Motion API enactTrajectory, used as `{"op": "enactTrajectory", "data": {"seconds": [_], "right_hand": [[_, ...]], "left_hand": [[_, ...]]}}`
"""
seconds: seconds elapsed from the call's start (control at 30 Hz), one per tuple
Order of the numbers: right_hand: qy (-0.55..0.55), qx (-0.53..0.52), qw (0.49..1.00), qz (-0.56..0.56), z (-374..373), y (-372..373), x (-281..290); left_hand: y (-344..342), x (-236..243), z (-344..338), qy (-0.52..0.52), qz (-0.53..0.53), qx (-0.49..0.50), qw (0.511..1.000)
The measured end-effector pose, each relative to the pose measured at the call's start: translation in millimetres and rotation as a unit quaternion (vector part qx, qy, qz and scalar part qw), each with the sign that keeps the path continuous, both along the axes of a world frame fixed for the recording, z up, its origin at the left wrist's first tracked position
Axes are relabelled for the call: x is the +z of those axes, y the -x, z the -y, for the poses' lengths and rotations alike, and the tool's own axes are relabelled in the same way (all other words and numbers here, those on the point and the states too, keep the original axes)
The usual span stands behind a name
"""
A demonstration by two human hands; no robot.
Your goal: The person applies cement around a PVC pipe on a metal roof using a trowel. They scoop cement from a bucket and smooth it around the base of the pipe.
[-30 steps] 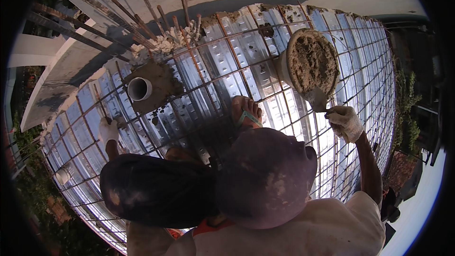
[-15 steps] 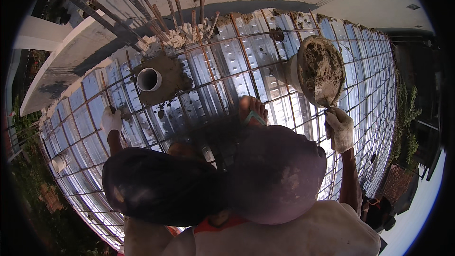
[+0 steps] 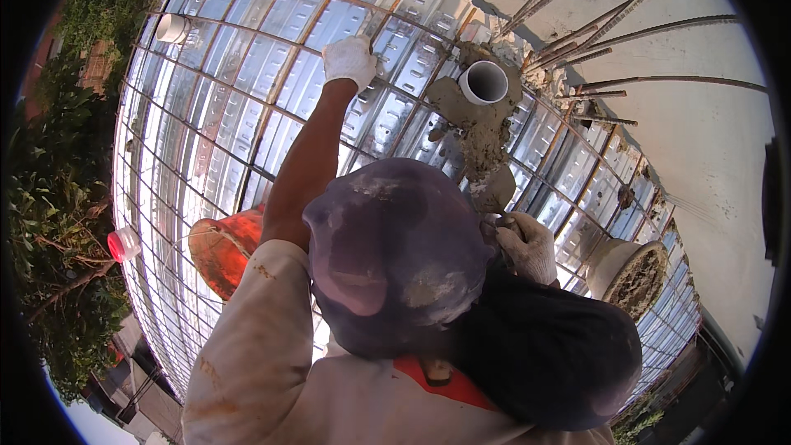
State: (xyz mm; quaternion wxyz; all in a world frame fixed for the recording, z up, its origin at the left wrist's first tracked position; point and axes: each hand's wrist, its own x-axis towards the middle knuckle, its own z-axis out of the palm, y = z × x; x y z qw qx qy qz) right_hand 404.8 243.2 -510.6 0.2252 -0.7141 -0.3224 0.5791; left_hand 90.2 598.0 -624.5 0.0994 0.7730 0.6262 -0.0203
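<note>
My left hand [image 3: 348, 63], in a white knitted glove, reaches up and grips a rusty rebar bar [image 3: 381, 26] of the grid. My right hand [image 3: 525, 245], in a soiled glove and partly behind my knee, is closed on a trowel handle. The trowel blade [image 3: 492, 189] touches a strip of grey mortar [image 3: 478, 148] that spreads down from around an upright white pipe stub [image 3: 483, 82]. Under the grid lies shiny ribbed metal decking [image 3: 210, 128]. A tilted bucket of mortar [image 3: 626, 278] stands right of my right hand.
An orange bucket [image 3: 222, 255] is left of my bent knee [image 3: 395, 255]. A red-capped container [image 3: 124, 244] and a second pipe stub [image 3: 171, 29] sit leftward. Long bars jut beside a plastered wall [image 3: 692, 148] at right. Trees [image 3: 58, 198] border the decking's left edge.
My view has swung, showing more of the left side. The trowel has moved from the mortar bucket to the mortar below the pipe. My left arm now stretches upward.
</note>
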Motion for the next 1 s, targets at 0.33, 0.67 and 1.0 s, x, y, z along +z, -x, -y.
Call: {"op": "enactTrajectory", "data": {"seconds": [0.33,0.67,1.0], "right_hand": [[0.084,-0.178,0.799,-0.569,-109.9,56.0,-41.7],[0.108,-0.251,0.757,-0.594,-110.6,57.0,-66.6],[0.066,0.053,0.983,-0.162,-129.1,14.5,32.7]], "left_hand": [[-14.4,2.2,3.2,-0.023,0.026,-0.001,0.999],[-11.2,-5.7,-1.4,-0.015,0.030,0.000,0.999],[-4.7,-11.6,2.6,-0.084,0.066,-0.020,0.994]]}}
